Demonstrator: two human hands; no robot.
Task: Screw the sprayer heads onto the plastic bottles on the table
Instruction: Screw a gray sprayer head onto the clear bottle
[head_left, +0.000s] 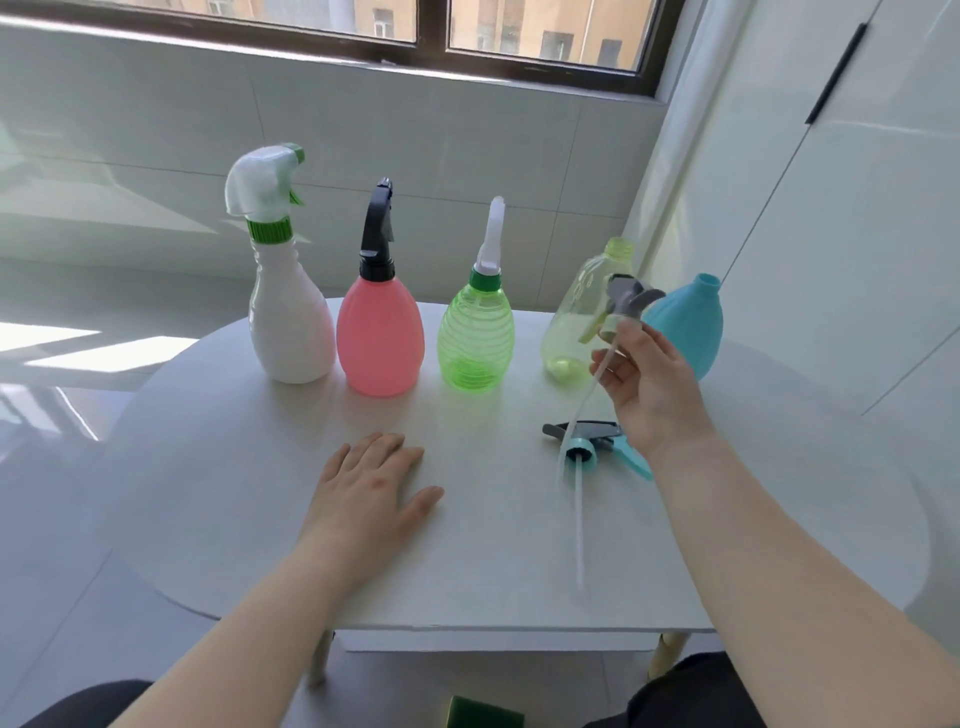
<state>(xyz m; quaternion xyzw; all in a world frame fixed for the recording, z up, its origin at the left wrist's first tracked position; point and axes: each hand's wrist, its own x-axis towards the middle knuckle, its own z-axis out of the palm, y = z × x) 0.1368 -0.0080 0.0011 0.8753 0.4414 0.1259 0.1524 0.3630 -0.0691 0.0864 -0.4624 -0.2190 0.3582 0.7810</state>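
Two fittings are remaining; my right grip (649, 384) is pinching the grey sprayer head (626, 299), needing its tube (585, 402) in the yellow bottle (576, 306); left grip (369, 488) lying flat.

Five bottles wall off the counter's (208, 519) far edge with narrow gaps: white bottle (291, 322), pink bottle (379, 343), green bottle (475, 343), clear bottle (571, 312), blue bottle (691, 327). The right hand (649, 384), gripping a grey head (628, 296), hangs before the last two. Nearer, the left hand (363, 499) lies flat mid-counter and a teal head (592, 441) with its tube (578, 530) lies rightward; the counter's left edge and near right corner are open
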